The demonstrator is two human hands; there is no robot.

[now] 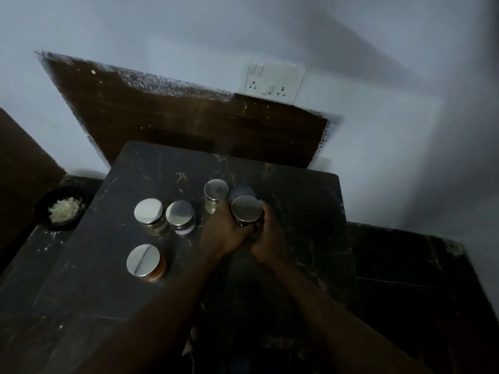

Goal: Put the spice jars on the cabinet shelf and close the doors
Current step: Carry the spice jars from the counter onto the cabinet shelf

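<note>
Several glass spice jars with shiny metal lids stand on a dark marble slab (297,201). Both my hands wrap one jar (246,209) near the slab's middle: my left hand (224,230) on its left side, my right hand (266,236) on its right. Right behind it stand a pale-filled jar (215,194) and a darker-lidded jar (241,192), partly hidden. To the left stand two jars side by side (149,214) (180,215). A jar with reddish contents (144,260) sits nearer me. No cabinet shelf or doors are in view.
A black bowl (40,214) holding pale shredded food sits on the lower counter at the left. A brown wooden board (162,117) leans on the white wall behind the slab. A switch and socket plate (275,79) is on the wall. Dark counter extends right.
</note>
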